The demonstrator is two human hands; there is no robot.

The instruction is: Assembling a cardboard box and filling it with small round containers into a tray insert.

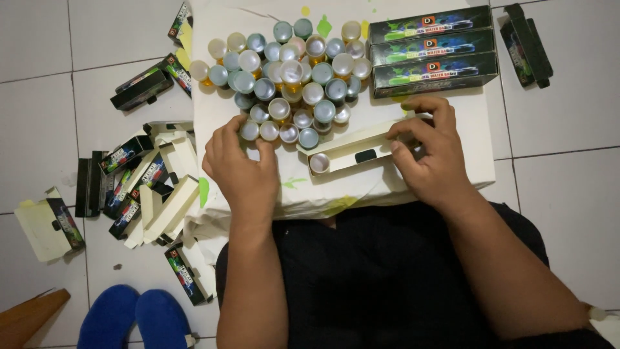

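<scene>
From where I stand, the person is filling a long cream cardboard tray-box [352,150] with small round-capped plastic paint pots [290,74]. One pot [319,163] already sits at the box's near-left end, cap up.

The right hand [431,152] is curled around the box's right end, thumb on the near wall and fingers over the far edge, so it is closed on the box and pins it to the white paper-covered worktop [465,123]. The left hand [240,165] lies flat-knuckled, fingers bent forward, its tips on the front row of the pot cluster; I cannot tell whether it has actually pinched a pot or only touches them.

To do this well, I would judge that the box should stay held flat and steady at its end, so the open side faces up and does not twist. Each pot ought to go in upright, snug against the one before, picked from the nearest row so the crowd behind is not toppled.

The box lies between the two hands, slanting up to the right, its left end just beside the left hand's fingertips. The pot cluster sits beyond the left hand, and three black printed cartons [434,50] are stacked just beyond the right.
</scene>
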